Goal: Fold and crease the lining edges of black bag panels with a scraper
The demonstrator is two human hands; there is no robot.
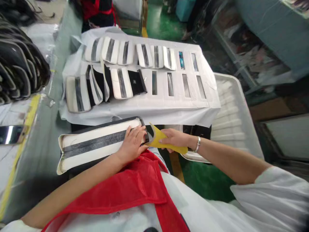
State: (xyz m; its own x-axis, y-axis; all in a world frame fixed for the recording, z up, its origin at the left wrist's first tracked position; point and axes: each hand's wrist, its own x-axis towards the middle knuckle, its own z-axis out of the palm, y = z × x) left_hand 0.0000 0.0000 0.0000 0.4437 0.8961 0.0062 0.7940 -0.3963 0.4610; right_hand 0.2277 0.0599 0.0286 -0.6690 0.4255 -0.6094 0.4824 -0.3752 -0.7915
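Note:
A long white padded panel (94, 143) with a dark grey stripe down its middle lies in front of me, dark material around its edges. On its right end rests my left hand (132, 140), fingers bent over the panel and thumb toward the near corner. My right hand (172, 139) is closed around a curved yellow sheet (158, 135), just right of that end. The sheet bends upward at its left tip, close to my left thumb. Whether it touches the panel I cannot tell.
Beyond the panel, a white-covered table (154, 108) with slots bears several smaller striped white pieces (122, 83). To the right is a white plastic tray (228, 112). Dark curved parts (19, 64) are stacked at left, beside a metal ledge (45, 112).

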